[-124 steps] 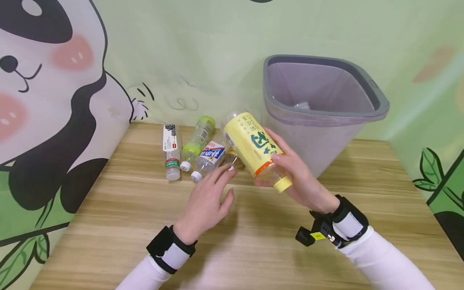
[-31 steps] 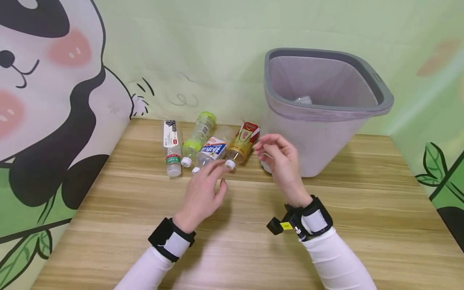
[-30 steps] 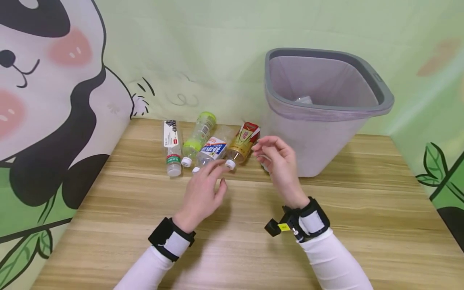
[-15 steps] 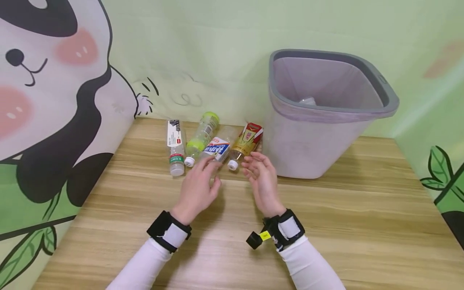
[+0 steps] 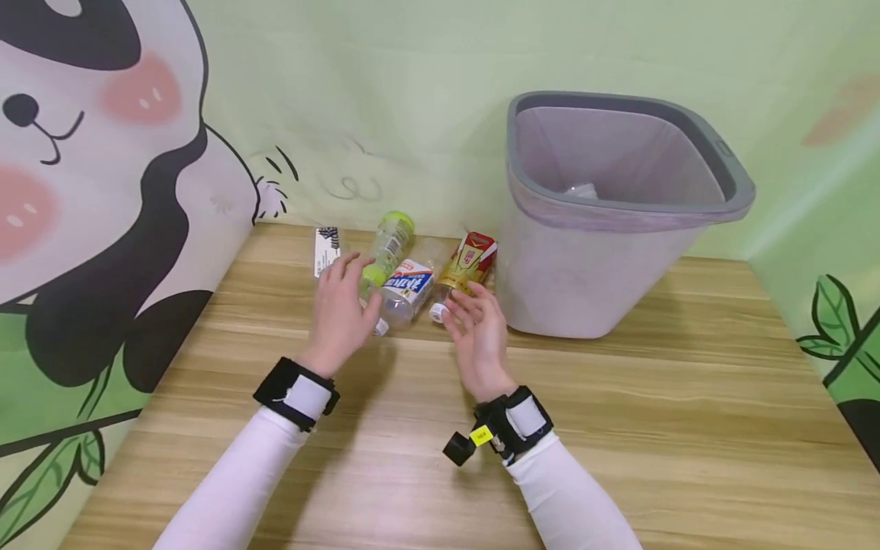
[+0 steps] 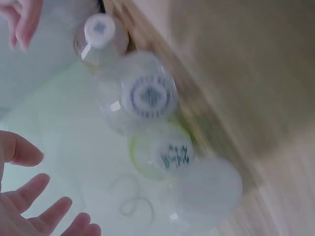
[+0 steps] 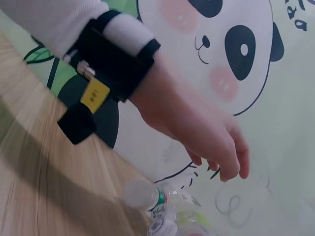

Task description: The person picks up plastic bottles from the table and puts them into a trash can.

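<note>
In the head view, find the left hand [image 5: 340, 317] moved leftward since half a second ago, off the near end of the blue-label bottle [image 5: 409, 286] and over the near ends of the zebra-label bottle [image 5: 326, 250] and the green bottle [image 5: 393, 241], with fingers apart, loosely bent and round nothing. Find the right hand [image 5: 480, 344] shifted a little left too, with fingers curved but slack and gripping nothing, beside the white cap [image 5: 438, 312] of the gold-label bottle [image 5: 470, 263]. See all four bottles in their same places, lying on their sides in a row on the worktop [image 5: 653, 428], left of the bin [image 5: 584, 275]. Trace the zebra-label bottle's long axis nearly straight away from the person; trace the other three slantwise, with bases far and to the right, necks near and to the left. In the left wrist view, see the caps of all four facing the camera, with fingertips of the left hand clear of them at lower left and of the right hand at upper left. In the right wrist view, see the left hand hanging just above the bottles, with fingers drooping and not touching them, and the zebra-label bottle's cap pointing toward the near part of the worktop.
</note>
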The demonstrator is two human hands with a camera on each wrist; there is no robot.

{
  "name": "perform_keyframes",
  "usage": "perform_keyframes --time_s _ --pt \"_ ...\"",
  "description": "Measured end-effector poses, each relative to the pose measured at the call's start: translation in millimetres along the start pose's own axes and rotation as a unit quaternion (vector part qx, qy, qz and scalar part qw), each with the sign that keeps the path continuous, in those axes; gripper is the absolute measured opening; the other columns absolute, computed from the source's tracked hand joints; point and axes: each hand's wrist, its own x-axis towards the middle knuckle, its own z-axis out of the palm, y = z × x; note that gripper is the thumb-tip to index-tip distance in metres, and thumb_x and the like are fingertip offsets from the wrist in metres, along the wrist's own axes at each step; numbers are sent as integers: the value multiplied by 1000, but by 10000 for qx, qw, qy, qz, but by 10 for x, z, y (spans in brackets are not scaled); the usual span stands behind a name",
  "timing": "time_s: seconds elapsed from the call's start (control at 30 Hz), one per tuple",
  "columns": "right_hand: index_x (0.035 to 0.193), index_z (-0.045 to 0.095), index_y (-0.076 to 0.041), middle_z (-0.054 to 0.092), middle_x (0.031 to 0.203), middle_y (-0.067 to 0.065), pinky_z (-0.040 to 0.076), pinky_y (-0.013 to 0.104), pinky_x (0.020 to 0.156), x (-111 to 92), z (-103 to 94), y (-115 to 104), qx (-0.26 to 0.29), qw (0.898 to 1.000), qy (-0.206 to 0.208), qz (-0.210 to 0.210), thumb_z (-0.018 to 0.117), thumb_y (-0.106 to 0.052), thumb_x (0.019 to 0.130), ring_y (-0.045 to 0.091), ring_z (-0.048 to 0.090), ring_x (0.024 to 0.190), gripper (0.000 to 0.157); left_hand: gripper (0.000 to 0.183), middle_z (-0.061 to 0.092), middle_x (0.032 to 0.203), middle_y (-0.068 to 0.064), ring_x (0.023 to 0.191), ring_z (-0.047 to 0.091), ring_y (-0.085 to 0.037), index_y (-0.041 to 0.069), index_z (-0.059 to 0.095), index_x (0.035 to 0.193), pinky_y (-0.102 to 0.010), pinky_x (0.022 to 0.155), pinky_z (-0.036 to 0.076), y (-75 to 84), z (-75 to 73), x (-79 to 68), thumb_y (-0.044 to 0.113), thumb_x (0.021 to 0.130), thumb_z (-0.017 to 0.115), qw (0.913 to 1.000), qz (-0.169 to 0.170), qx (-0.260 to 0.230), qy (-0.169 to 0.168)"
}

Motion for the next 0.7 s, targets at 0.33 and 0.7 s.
perform_keyframes --time_s 0.33,0.7 --pt "129 41 -6 49 120 15 42 38 97 -20 120 -63 -47 9995 -199 -251 35 -9 94 25 51 105 36 53 41 135 -25 114 40 -43 1 44 134 -53 92 37 -295 -45 406 14 84 57 9930 -1151 -233 -158" --pt "132 39 -4 49 115 12 41 40 99 -61 144 8 -251 9994 -222 -47 34 -9 95 24 51 103 38 70 31 138 -33 116 39 -51 6 22 149 -58 97 36 -659 -25 502 27 90 52 9606 -2635 -127 -871"
